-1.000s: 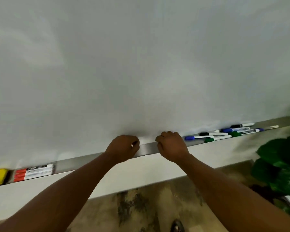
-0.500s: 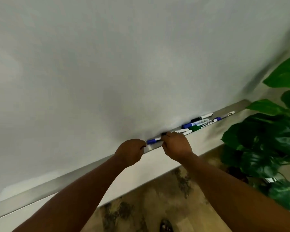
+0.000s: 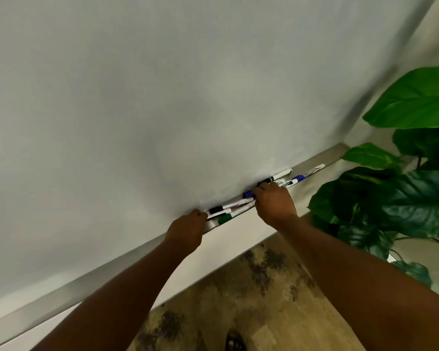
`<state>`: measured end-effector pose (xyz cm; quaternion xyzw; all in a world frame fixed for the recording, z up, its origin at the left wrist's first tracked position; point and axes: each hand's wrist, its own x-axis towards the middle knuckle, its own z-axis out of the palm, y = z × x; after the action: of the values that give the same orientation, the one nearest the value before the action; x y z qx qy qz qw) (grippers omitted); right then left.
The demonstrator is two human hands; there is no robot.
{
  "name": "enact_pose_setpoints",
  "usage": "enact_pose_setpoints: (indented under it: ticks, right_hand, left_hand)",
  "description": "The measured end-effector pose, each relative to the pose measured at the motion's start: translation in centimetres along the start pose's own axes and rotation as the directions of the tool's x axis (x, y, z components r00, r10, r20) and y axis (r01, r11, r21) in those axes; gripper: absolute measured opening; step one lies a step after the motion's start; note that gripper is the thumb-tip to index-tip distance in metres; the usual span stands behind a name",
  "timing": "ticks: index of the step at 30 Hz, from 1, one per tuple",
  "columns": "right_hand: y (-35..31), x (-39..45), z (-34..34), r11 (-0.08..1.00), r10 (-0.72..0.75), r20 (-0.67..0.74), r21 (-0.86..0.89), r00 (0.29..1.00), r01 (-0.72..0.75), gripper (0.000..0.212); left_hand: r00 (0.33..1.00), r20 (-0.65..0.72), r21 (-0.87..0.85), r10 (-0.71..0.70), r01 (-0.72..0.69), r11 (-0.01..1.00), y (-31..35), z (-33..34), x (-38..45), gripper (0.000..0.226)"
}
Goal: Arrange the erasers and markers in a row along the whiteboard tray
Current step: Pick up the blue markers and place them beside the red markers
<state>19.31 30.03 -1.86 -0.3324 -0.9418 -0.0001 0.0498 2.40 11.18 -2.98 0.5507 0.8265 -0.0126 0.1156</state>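
Markers are bunched in a loose pile on the tray, between the two hands, with a few more lying past the right hand toward the tray's far end. A black-capped one and a green-capped one can be made out at the near end of the pile, and a blue cap sits right at the right hand's fingers.

The left hand is curled at the pile's near end, fingertips touching the marker caps; whether anything is actually pinched can't be told from this angle. The right hand is laid over the other end of the pile with fingers bent down onto the barrels; a real grip can't be confirmed there either.

Judging by that, the pile is being squared up from both ends. To get it done cleanly, the crossed markers should probably be rolled flat against the board first, then slid lengthwise one at a time so they end up tip to tail instead of stacked. Light pressure is likely enough, since round barrels roll easily and could be tipped over the tray's lip onto the floor. The strays by the plant would still need to be pulled in. No erasers are visible right now, so those are likely left for later.
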Motion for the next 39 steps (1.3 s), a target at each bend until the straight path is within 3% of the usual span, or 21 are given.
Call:
enact_pose_setpoints:
  ticks: [7, 16, 19, 26, 30, 33, 39]
  right_hand:
    - [1.4, 2.0, 1.2, 0.993, 0.010, 0.063, -0.119, 0.998, -0.003, 0.024]
    - [2.8, 3.2, 2.0, 0.994, -0.051, 0.104, -0.094, 0.993, 0.061, 0.031]
    - [3.1, 3.3, 1.9, 0.994, -0.076, 0.060, -0.072, 0.995, 0.081, 0.029]
    - [5.5, 3.7, 1.2, 0.984, -0.152, -0.184, 0.069, 0.971, 0.167, 0.033]
    - [8.1, 4.1, 1.0, 0.982, -0.092, -0.276, 0.136, 0.957, 0.133, 0.041]
    - [10.4, 4.4, 1.2, 0.989, 0.005, -0.211, 0.146, 0.977, 0.027, 0.036]
    - [13.9, 5.5, 1.0, 0.994, 0.109, 0.167, -0.017, 0.980, -0.108, 0.034]
  left_hand:
    - [0.999, 0.040, 0.034, -0.011, 0.010, 0.999, 0.1, 0.0, 0.9, 0.035]
    - [0.999, 0.031, 0.042, 0.020, -0.022, 0.999, 0.3, 0.2, 1.9, 0.025]
    - [0.999, 0.046, 0.090, 0.023, -0.027, 0.996, 0.4, 0.5, 2.2, 0.023]
    - [1.000, -0.003, 0.089, 0.027, -0.027, 0.996, 0.5, 1.1, 3.0, 0.025]
    - [0.996, -0.047, 0.051, 0.072, -0.069, 0.996, 0.4, 0.9, 3.2, 0.032]
    - [0.991, -0.086, -0.005, 0.098, -0.098, 0.995, 0.5, 0.7, 3.1, 0.032]
    - [0.969, -0.184, -0.040, 0.167, -0.177, 0.983, 1.0, -0.1, 3.6, 0.029]
